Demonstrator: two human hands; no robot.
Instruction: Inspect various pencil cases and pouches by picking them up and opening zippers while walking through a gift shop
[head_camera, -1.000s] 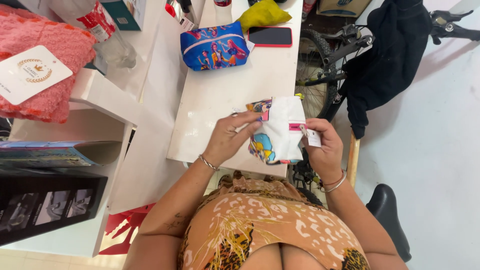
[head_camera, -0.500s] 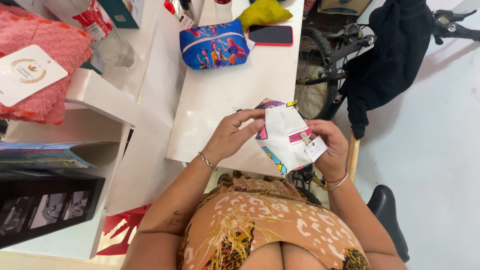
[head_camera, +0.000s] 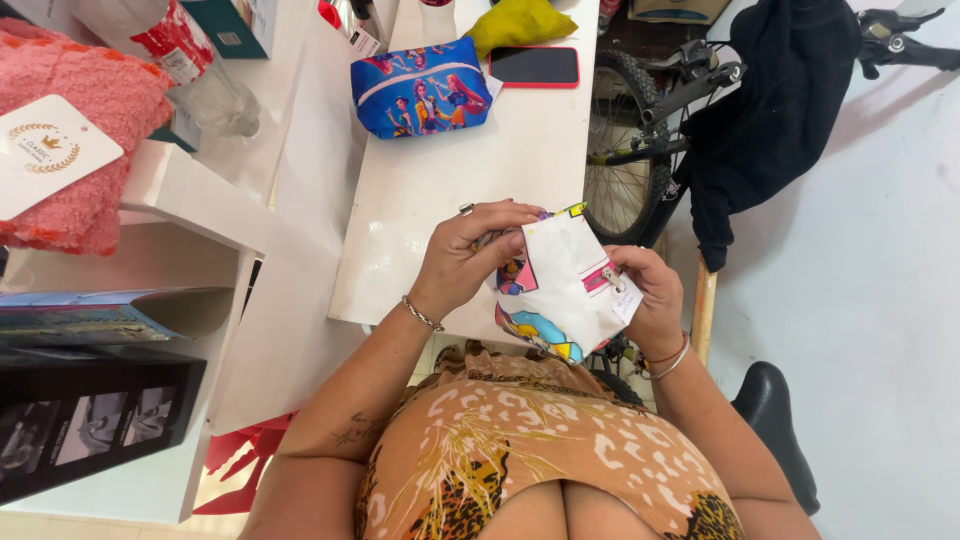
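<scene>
Both forearms rise from the bottom of the view and bend inward, bringing the hands close together in front of the chest. The left hand (head_camera: 470, 255) is curled, knuckles up, fingers pinched shut, with a thin bracelet at its wrist. The right hand (head_camera: 650, 300) is cupped, thumb pressed against its fingers, with bangles on the wrist.

The person wears a sleeveless orange top with a white-and-dark animal print (head_camera: 540, 450). A thin silver chain bracelet (head_camera: 422, 314) circles the left wrist, a silver bangle with a red cord (head_camera: 668, 362) the right wrist. A ring (head_camera: 466, 209) sits on a left finger.
</scene>
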